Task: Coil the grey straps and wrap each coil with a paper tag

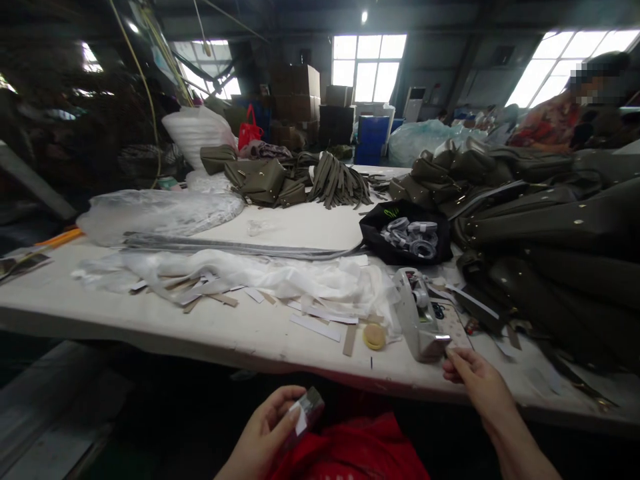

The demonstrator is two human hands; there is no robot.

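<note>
My left hand [273, 427] is wrapped round a small boxy bundle [313, 401] with a dark olive end and a white paper-like patch on its side, held in front of the table edge. My right hand [469, 370] is in a pinch right beside the front end of a grey tape dispenser [419, 333] on the table. Whatever lies between those fingertips is too small to make out. A round yellow-rimmed tin or roll [374, 337] rests left of the dispenser.
White sheeting [260, 273] and loose paper strips [315, 327] lie along the table [210, 333]. Behind the dispenser sits a black bag [373, 230] of coiled grey items. Dark olive bags [555, 280] crowd the right side. A person [550, 123] is at the far right.
</note>
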